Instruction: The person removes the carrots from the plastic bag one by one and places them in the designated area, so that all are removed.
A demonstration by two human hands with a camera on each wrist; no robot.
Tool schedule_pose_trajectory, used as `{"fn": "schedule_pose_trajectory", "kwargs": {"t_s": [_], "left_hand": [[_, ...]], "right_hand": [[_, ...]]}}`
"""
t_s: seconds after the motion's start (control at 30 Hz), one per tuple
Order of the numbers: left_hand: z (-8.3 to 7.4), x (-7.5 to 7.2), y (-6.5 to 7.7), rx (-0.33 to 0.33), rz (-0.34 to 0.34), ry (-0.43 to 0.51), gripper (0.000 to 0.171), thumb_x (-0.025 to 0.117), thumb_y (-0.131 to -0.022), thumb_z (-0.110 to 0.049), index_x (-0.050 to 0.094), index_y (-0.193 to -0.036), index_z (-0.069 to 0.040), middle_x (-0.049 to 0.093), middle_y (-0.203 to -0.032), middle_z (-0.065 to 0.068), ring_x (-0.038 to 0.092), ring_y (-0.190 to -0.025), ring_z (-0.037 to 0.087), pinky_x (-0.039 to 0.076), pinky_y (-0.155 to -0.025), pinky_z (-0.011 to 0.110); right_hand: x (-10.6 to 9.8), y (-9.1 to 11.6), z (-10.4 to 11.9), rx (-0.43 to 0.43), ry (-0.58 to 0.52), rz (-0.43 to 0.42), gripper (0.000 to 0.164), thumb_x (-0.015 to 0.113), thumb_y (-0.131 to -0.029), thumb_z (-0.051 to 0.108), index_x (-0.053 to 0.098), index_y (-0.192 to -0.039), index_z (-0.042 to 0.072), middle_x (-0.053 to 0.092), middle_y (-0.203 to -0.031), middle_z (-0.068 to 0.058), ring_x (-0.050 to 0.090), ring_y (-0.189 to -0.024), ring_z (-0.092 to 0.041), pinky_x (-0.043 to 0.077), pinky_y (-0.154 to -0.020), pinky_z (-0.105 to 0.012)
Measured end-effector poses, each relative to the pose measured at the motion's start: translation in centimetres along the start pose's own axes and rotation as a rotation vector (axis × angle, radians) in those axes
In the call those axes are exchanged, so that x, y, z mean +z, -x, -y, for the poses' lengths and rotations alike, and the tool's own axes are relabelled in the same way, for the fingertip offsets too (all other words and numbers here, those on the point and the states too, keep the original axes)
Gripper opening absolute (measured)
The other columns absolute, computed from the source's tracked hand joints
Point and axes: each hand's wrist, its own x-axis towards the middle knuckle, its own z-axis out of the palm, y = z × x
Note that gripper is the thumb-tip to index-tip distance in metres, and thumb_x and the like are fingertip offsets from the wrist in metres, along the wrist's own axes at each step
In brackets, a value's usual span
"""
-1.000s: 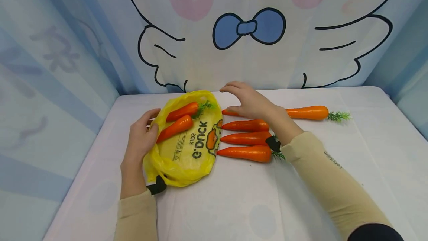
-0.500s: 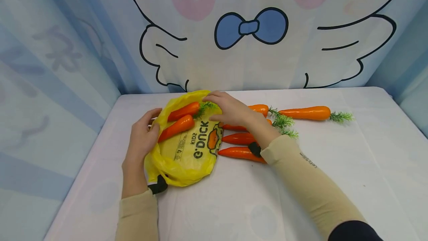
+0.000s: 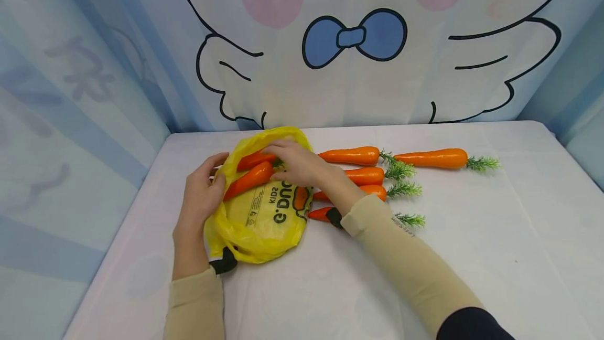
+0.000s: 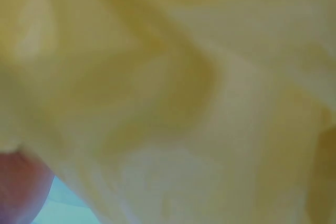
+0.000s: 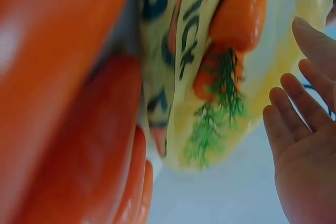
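A yellow plastic bag (image 3: 264, 253) printed with G.DUCK lies with its mouth spread. My left hand (image 3: 200, 193) grips its left rim, thumb inside the edge; bag film fills the left wrist view. Two orange carrots lie inside: a nearer carrot (image 3: 250, 180) and a farther carrot (image 3: 250, 160), partly behind my right fingers. Over the bag's mouth reaches my right hand (image 3: 299, 164), right by the carrots' leafy ends. In the right wrist view its fingers (image 5: 294, 108) are extended and nothing is held; green leaves (image 5: 228, 85) show beside them.
Several carrots lie in a column right of the bag, including a top carrot (image 3: 354, 156) and a bottom carrot (image 3: 318, 214), partly under my right arm. Farther right lies another carrot (image 3: 436, 158). A cartoon-printed curtain (image 3: 358, 93) stands behind the white-covered table (image 3: 495, 245).
My right hand has moved left, from above the column of carrots to over the bag's mouth and the carrots inside. The left hand keeps its hold on the rim.
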Motion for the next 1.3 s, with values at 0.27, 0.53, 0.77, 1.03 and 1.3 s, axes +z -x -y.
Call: {"fn": "schedule_pose_trajectory", "kwargs": {"t_s": [0.27,0.53,0.77,1.03,1.3], "left_hand": [[0.0,-0.1,0.0,0.007,0.0,-0.007,0.048,0.043,-0.102,-0.006,0.048,-0.15,-0.01,0.053,-0.145,0.012,0.052,-0.119,0.031,0.044,-0.104,0.048],[0.0,-0.2,0.1,0.008,0.008,0.007,0.048,0.044,-0.102,-0.006,0.048,-0.15,-0.01,0.053,-0.145,0.012,0.052,-0.12,0.032,0.043,-0.104,0.048],[-0.1,-0.2,0.1,-0.003,0.008,0.009,0.048,0.044,-0.103,-0.006,0.048,-0.15,-0.011,0.052,-0.146,0.012,0.052,-0.121,0.032,0.043,-0.105,0.048],[-0.1,-0.1,0.0,-0.004,0.0,0.009,0.048,0.044,-0.102,-0.006,0.048,-0.15,-0.011,0.052,-0.145,0.012,0.052,-0.121,0.032,0.043,-0.105,0.048],[-0.1,-0.2,0.1,-0.006,0.004,0.017,0.048,0.043,-0.102,-0.006,0.049,-0.15,-0.011,0.053,-0.145,0.012,0.052,-0.122,0.032,0.042,-0.105,0.048]], "right_hand": [[1.4,-1.2,1.2,-0.004,0.064,0.038,0.057,0.072,-0.095,0.023,0.052,-0.148,0.013,0.043,-0.154,-0.003,0.036,-0.142,-0.022,0.031,-0.115,-0.036],[2.3,-2.0,2.1,-0.016,0.081,0.066,0.052,0.071,-0.096,0.021,0.054,-0.145,0.017,0.045,-0.152,-0.001,0.041,-0.137,-0.019,0.034,-0.113,-0.034],[3.1,-2.4,2.0,-0.009,0.122,0.091,0.052,0.071,-0.096,0.021,0.055,-0.145,0.015,0.046,-0.151,-0.003,0.039,-0.139,-0.02,0.032,-0.114,-0.033],[3.4,-2.4,1.9,-0.023,0.166,0.101,0.049,0.071,-0.096,0.023,0.058,-0.142,0.012,0.05,-0.147,-0.005,0.042,-0.135,-0.021,0.032,-0.114,-0.033],[3.7,-2.3,1.8,-0.024,0.211,0.104,0.045,0.07,-0.096,0.018,0.061,-0.14,0.015,0.051,-0.145,-0.004,0.042,-0.13,-0.023,0.033,-0.112,-0.034]]}}
